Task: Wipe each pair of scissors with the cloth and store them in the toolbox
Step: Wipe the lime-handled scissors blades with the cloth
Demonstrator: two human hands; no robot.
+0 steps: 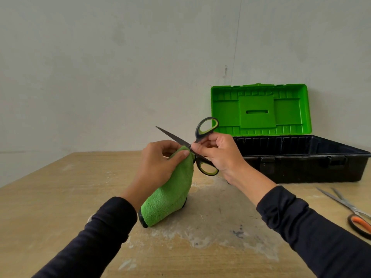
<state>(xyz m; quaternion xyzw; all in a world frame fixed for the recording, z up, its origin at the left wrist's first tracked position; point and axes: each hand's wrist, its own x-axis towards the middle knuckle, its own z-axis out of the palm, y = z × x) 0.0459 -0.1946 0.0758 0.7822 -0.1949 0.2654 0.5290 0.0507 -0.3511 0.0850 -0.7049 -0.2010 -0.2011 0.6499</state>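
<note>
My right hand grips a pair of scissors with green-and-black handles near the pivot, held above the table with the blades spread. One dark blade points up and to the left. My left hand pinches a green cloth around the other blade, which is hidden inside the fold. The cloth hangs down to the table. The toolbox stands at the back right, black base, green lid raised upright.
A second pair of scissors with orange-and-black handles lies open on the wooden table at the right edge, blades pointing toward the toolbox. White dusty smears mark the table's middle. A pale wall stands behind.
</note>
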